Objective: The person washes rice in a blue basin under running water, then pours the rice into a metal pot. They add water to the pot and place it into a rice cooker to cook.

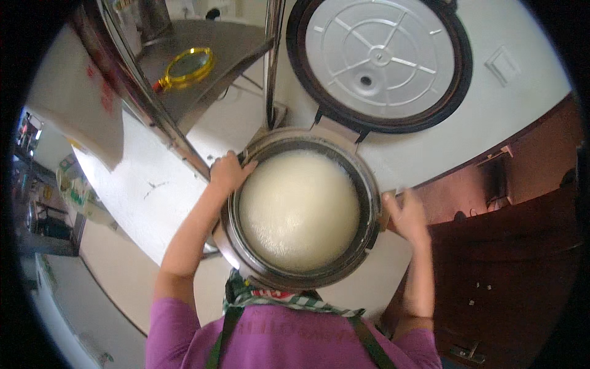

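Observation:
In front of me stands a large round rice cooker (371, 168) with its hinged lid (387, 55) swung back, showing the metal inner side. Inside the pot is smooth, pale cooked rice (299, 210), filling it in a round mass. My left hand (229, 171) grips the cooker's rim at the upper left, thumb over the edge. At the right side, my right hand (405, 212) is slightly blurred, its fingers around the side handle (389, 210).
A magnifying glass (189, 67) with a yellow frame lies on a dark stand (235, 39) at the upper left. Metal posts (273, 64) rise beside the cooker. Dark red wooden furniture (498, 276) is at the right. A white cloth or bag (80, 92) hangs left.

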### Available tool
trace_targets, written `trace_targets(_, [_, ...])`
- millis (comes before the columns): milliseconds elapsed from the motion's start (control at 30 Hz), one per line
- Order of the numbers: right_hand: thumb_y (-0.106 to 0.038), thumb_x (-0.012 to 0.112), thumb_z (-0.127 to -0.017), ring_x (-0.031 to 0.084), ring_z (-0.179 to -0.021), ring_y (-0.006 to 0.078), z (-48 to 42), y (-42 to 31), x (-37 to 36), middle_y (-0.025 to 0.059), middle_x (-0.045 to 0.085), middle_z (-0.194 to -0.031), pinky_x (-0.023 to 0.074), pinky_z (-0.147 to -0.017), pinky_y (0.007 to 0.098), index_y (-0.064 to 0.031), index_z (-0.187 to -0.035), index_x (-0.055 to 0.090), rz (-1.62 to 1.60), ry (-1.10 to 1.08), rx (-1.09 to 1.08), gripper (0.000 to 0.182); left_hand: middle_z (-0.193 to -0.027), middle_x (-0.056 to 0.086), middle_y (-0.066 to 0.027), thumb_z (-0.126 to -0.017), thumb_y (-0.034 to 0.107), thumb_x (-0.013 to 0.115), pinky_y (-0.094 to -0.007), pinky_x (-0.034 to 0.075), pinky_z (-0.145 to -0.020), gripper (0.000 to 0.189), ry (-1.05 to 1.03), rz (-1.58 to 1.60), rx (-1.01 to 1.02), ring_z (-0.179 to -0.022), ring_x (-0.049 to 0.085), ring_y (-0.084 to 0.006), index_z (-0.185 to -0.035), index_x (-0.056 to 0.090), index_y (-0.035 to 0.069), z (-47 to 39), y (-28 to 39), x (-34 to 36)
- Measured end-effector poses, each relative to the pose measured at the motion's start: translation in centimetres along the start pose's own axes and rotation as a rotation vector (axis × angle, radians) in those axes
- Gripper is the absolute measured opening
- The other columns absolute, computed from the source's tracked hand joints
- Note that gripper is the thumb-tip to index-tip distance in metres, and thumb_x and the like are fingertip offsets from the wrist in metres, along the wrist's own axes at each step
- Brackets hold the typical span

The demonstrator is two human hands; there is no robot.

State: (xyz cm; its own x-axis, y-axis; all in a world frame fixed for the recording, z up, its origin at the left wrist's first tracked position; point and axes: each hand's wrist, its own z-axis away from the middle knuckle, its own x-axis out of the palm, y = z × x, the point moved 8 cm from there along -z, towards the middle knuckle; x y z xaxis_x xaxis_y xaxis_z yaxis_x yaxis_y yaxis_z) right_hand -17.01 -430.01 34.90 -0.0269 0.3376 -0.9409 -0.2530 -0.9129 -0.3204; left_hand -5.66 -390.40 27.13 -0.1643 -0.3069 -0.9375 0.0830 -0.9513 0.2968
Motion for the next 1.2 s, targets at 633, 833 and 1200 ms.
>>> trace_targets(633, [-0.067, 0.011, -0.08, 0.039, -0.114, 0.0375, -15.2, -13.8, -31.7, 0.0244, 0.045, -0.119, 0.0283, -0.095, 0.0401, -0.0012, -0.114, 0.051, -0.027, 0.755, -0.206, 0.084, -0.066, 0.057, -0.0151, -0.071, 0.012, 0.061, -0.0391, 0.045, -0.059, 0.015, 0.378, 0.25, -0.323, -0.062, 0.056, -0.0307, -0.066, 0.053, 0.0, 28.3, -17.1, -1.8])
trace_targets(833, [-0.074, 0.019, -0.074, 0.047, -0.108, 0.035, -6.5, -17.8, -30.1, 0.026, 0.051, -0.11, 0.0326, -0.091, 0.0388, 0.0024, -0.112, 0.052, 0.032, 0.783, -0.277, 0.091, -0.068, 0.059, -0.0151, -0.072, 0.018, 0.061, -0.0394, 0.046, -0.061, 0.017, 0.275, 0.277, -0.315, -0.064, 0.057, -0.0315, -0.071, 0.056, 0.002, 31.3, -20.1, 2.2])
trace_targets(1200, [-0.023, 0.067, -0.068, 0.048, -0.051, 0.0166, 19.5, -27.1, -11.2, 0.0139, 0.053, -0.061, 0.0415, -0.051, 0.0296, 0.0003, -0.09, 0.058, 0.105, 0.418, -0.901, 0.033, -0.073, 0.059, -0.0164, -0.073, 0.021, 0.059, -0.0414, 0.047, -0.061, 0.018, -0.016, 0.292, -0.021, -0.068, 0.058, -0.033, -0.073, 0.055, 0.003, 39.0, -22.4, 9.3])
